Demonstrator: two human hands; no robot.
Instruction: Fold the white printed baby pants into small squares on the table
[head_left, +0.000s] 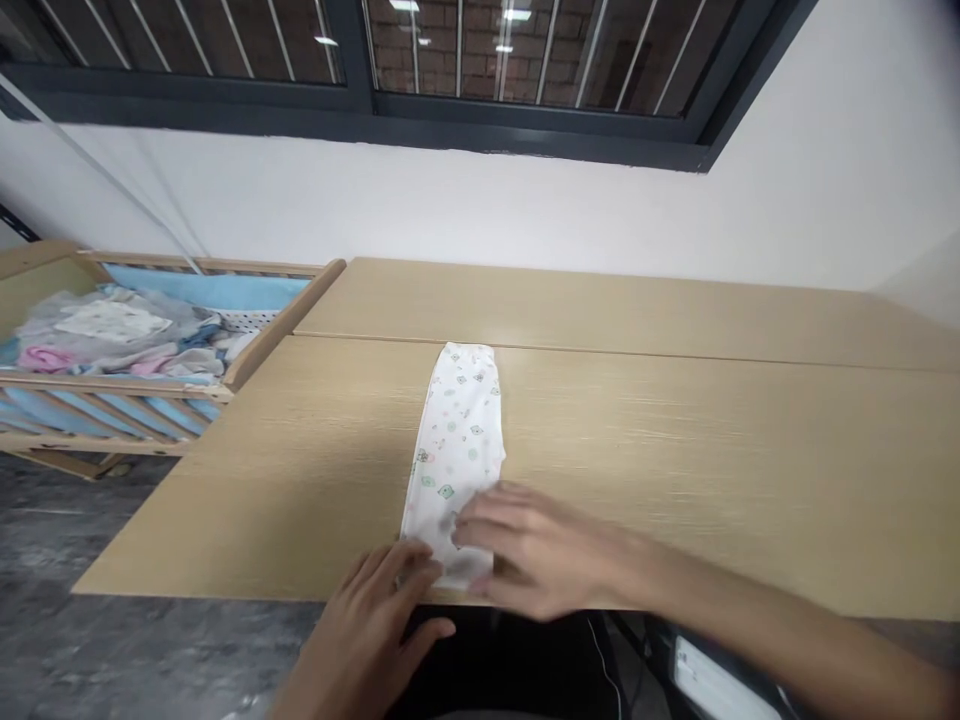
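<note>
A white baby garment [461, 430], printed with small green and pink figures, lies folded into a long narrow strip, probably pants. Its lower end is close to the near edge of the wooden table [675, 470]. At the lower left corner of the cloth, my left hand [375, 610] rests its fingertips, thumb held apart. My right hand [529, 550] lies over the lower right part with fingers stretched across the fabric, slightly blurred by motion. Both hands cover part of the garment's bottom end.
To the left stands a wooden crib [281, 340] with blue lining, heaped with baby clothes [127, 325]. Behind the table is a white wall [525, 210] below a dark-framed window [540, 135]. A dark object with a pale panel [716, 685] sits below the near edge.
</note>
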